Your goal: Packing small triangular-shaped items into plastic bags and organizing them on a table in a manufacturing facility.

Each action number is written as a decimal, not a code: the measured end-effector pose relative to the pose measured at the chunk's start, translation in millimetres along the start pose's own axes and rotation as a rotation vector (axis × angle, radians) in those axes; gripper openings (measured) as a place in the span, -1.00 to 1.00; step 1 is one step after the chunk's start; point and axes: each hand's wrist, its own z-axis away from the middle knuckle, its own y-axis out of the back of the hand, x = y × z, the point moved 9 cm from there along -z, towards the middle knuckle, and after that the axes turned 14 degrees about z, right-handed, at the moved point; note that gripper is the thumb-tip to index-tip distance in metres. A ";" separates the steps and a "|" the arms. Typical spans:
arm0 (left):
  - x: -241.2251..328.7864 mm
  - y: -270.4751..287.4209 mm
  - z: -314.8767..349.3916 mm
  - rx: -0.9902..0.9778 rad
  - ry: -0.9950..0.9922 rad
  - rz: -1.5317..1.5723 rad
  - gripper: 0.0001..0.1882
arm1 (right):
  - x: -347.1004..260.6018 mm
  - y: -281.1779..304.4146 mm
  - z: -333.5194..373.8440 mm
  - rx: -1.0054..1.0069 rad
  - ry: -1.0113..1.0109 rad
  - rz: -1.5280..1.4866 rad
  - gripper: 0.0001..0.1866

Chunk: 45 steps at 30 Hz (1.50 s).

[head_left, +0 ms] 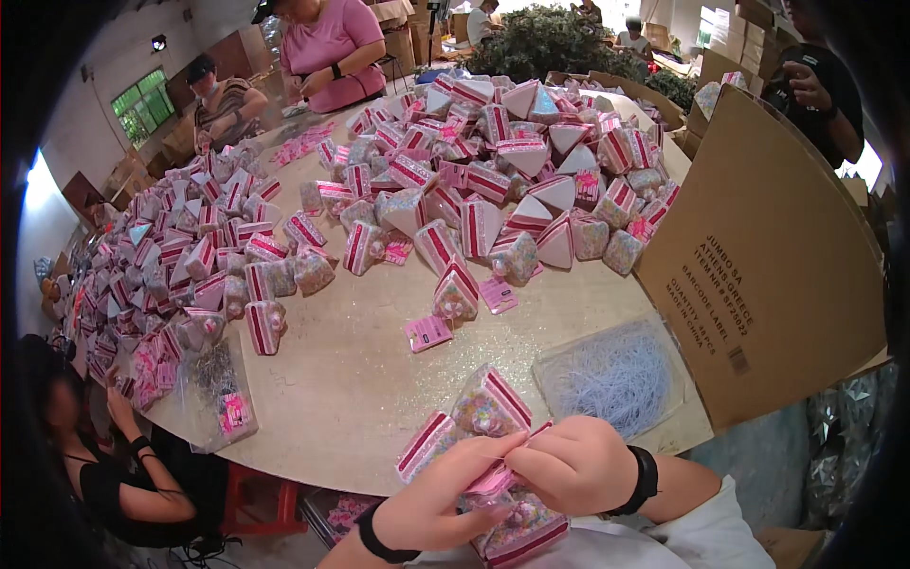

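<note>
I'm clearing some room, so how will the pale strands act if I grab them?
The strands look thin and bendy, so they'll probably be floppy. Visible gaps suggest they're light for their bulk. They look tangled, so a pinch may drag neighbours along.

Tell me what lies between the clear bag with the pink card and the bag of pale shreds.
In the head view: glitter-flecked tabletop, then two cake-slice pieces nearer the bag of shreds.
</note>
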 end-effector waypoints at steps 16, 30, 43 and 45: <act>-23.2 27.5 15.1 0.227 0.118 0.597 -0.77 | -3.0 -5.1 -6.6 -0.013 0.093 0.131 -0.70; -16.4 43.1 18.6 0.151 0.077 0.182 -0.74 | -14.4 -12.3 -2.2 -0.024 0.231 0.125 -0.72; 26.3 31.7 18.5 0.125 -0.179 0.796 -0.90 | -10.2 -21.4 -13.3 -0.085 0.195 0.108 -0.68; 23.8 32.9 16.7 0.098 -0.229 0.867 -0.89 | -4.5 -26.7 -21.1 -0.129 0.157 0.088 -0.70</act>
